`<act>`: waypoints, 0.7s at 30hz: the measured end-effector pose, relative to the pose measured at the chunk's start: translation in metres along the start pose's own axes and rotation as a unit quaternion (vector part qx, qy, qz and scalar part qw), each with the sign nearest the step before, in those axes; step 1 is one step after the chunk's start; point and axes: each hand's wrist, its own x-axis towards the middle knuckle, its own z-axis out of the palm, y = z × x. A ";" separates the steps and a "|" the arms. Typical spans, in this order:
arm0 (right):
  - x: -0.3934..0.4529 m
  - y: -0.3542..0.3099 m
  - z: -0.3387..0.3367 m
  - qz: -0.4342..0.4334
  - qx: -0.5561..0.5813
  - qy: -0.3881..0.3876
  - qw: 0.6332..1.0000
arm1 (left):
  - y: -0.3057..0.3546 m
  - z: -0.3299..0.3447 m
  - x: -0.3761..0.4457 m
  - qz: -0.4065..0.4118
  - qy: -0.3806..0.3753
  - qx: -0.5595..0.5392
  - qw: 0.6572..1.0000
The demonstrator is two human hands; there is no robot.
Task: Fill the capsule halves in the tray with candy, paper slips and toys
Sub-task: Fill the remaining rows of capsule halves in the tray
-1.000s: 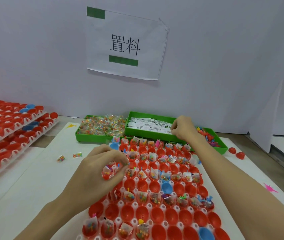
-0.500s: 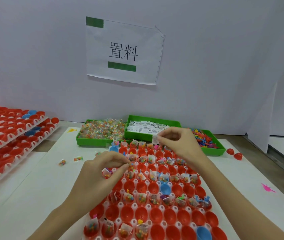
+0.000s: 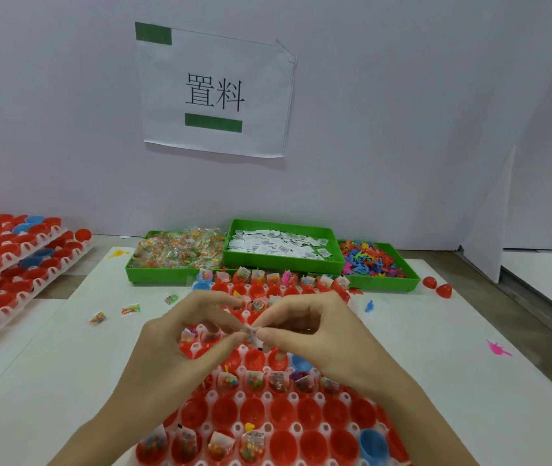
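White paper slip [image 3: 253, 332] sits pinched between both hands' fingers, left hand [image 3: 180, 348] and right hand [image 3: 315, 334], above round red capsule halves [image 3: 254, 412].

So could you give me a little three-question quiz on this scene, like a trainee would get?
1. True or false: the green bin of paper slips sits between the candy bin and the toy bin.
2. What do both hands, left hand and right hand, pinch together over the capsule tray?
3. Which colour are most capsule halves: A red, B blue, C green?

Key: 1 true; 2 a small paper slip; 3 A.
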 end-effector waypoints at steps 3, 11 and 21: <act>-0.001 0.000 0.000 0.006 0.009 -0.003 1.000 | -0.002 0.000 0.000 0.006 -0.006 0.010 1.000; -0.001 -0.001 -0.009 0.026 0.029 -0.018 0.999 | -0.001 -0.001 -0.002 -0.015 -0.030 0.010 0.999; 0.065 0.090 -0.116 0.155 -0.168 0.408 0.884 | -0.002 -0.003 -0.001 -0.038 -0.031 -0.013 0.999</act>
